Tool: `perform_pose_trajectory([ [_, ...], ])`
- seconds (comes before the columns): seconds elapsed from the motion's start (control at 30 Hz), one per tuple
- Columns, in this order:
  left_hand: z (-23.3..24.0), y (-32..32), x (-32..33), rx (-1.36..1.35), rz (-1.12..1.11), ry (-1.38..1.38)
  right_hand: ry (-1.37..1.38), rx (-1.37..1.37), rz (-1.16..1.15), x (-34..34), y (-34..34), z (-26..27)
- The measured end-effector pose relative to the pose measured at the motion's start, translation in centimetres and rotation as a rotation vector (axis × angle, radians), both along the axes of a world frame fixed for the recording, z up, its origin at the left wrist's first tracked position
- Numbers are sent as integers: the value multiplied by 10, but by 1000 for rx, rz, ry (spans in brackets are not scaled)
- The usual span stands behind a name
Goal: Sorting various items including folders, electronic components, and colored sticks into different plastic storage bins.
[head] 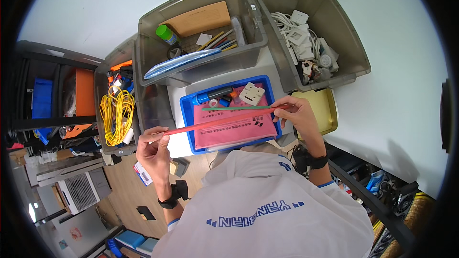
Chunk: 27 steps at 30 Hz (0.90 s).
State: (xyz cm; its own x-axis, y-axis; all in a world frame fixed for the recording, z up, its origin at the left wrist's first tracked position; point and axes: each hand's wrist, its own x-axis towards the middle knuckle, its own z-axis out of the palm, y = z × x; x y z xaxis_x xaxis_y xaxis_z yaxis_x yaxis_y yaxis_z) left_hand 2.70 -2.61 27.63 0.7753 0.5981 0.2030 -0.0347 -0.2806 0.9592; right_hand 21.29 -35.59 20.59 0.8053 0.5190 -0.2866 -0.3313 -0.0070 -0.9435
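Observation:
A long, thin red strip, possibly tubing, stretches between my two hands above a blue plastic tray. My left hand pinches its left end between thumb and fingers. At the other end, my right hand grips the red strip. A shorter green strip runs from beside my right fingers toward the left; whether those fingers hold it too is unclear. Beneath both lies a pink printed packet in the tray. Behind it are a white socket block, a blue-and-black cylindrical tool and a small tape roll.
Behind the tray stands a grey translucent bin with pencils, a green-capped bottle and an envelope. Another bin holds white power strips. A yellow tray sits right; coiled yellow cable lies left.

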Motion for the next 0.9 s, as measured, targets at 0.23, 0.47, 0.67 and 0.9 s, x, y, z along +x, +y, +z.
perform_pose_trajectory([
  [0.23, -2, 28, 5, 10, 73, -15, 0, 41, -46, 11, 27, 16],
  [0.47, -11, 60, 28, 21, 170, 238, -51, 19, -193, 30, 79, 18],
  [0.67, -47, 80, 40, 84, 91, 377, -189, -65, -291, 72, 128, 18],
  [0.9, -88, 96, 47, 23, -50, 529, -303, -225, -195, 136, 179, 14],
])
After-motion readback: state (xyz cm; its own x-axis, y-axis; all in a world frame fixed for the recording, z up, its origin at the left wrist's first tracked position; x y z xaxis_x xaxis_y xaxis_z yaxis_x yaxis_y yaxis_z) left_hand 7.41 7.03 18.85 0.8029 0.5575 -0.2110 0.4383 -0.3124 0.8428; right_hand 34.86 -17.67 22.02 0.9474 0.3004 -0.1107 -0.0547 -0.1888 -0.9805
